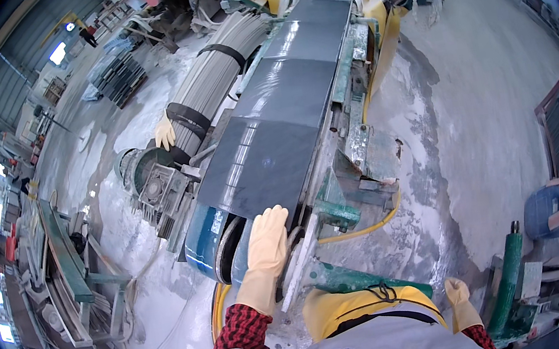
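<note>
Grey slab (263, 162) is being touched by the left hand (267, 246), fingers outstretched; the right hand (460, 300) is being held aside, its grip impossible to tell.

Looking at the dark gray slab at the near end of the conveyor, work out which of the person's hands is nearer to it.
Left. The left hand is at the dark gray slab's near edge; the right hand is low at the person's right side, apart from it.

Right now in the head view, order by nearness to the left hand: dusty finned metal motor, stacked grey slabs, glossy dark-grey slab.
1. Glossy dark-grey slab: at the left hand.
2. Finned motor: left.
3. Stacked slabs: far upper left.
</note>
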Demonstrator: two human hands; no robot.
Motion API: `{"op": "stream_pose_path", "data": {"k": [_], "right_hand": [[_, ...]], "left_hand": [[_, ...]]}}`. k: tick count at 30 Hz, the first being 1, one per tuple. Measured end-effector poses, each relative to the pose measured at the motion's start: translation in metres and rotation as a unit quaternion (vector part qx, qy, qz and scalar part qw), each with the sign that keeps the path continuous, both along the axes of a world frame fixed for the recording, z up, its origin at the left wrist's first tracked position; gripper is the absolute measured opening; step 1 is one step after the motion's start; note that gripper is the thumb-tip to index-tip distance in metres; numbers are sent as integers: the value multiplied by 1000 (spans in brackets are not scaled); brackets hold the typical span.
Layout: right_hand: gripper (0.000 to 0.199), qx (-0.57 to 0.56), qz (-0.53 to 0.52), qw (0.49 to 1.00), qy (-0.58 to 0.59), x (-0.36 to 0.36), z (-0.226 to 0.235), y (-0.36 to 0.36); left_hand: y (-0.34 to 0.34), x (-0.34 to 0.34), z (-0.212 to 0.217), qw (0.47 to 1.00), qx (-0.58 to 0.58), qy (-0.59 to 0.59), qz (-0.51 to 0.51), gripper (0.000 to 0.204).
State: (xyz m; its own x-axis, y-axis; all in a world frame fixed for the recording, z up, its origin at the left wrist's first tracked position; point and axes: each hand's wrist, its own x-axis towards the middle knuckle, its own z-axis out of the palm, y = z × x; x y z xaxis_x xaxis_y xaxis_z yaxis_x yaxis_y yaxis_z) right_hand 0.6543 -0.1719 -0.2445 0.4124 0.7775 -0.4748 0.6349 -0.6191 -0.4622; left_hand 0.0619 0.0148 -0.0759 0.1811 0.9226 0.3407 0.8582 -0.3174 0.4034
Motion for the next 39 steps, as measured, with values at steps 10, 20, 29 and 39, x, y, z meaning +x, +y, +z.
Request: {"op": "stream_pose_path", "data": {"k": [10, 20, 29, 39], "right_hand": [[49, -105, 40, 993, 24, 58, -57, 10], [40, -44, 141, 987, 59, 6, -46, 54], [42, -149, 174, 973, -18, -54, -30, 67], [42, -152, 168, 974, -25, -65, -16, 67]], "left_hand": [[86, -25, -6, 970, -3, 107, 220, 49], [86, -12, 8, 962, -26, 103, 252, 48], [76, -20, -5, 962, 39, 97, 254, 47], [72, -18, -5, 965, 46, 98, 241, 45]]}}
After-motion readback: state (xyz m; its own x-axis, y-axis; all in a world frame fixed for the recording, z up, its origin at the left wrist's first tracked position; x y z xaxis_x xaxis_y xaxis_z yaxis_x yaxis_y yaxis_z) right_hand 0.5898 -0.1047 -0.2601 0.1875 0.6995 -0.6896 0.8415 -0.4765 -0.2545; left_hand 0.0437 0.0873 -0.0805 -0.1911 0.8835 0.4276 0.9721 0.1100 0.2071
